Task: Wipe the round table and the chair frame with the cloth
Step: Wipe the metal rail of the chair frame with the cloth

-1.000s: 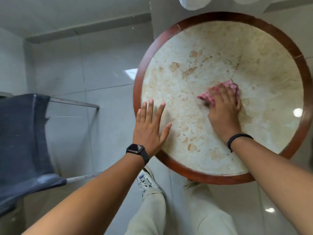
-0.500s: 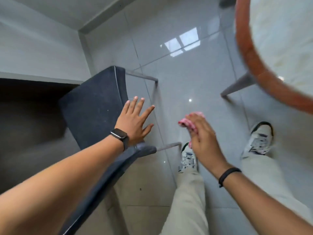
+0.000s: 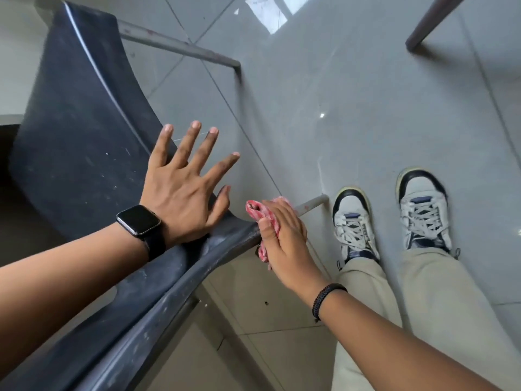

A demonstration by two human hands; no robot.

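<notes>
A dark blue chair fills the left of the view, seen from above, dusty, with grey metal frame bars running out from under the seat. My left hand is spread open, its heel resting on the chair's curved top edge. My right hand is closed around a bunched red-and-white cloth and presses it against the chair's corner edge, close to the near frame bar. The round table top is out of view.
A dark table leg slants in at the top right. My two white-and-navy sneakers stand on the glossy grey tiled floor right of the chair. A dark surface lies at the far left.
The view swung from the round table down to the chair. My right hand carried the cloth off the table top and onto the chair's corner; my left hand left the table rim and settled on the chair.
</notes>
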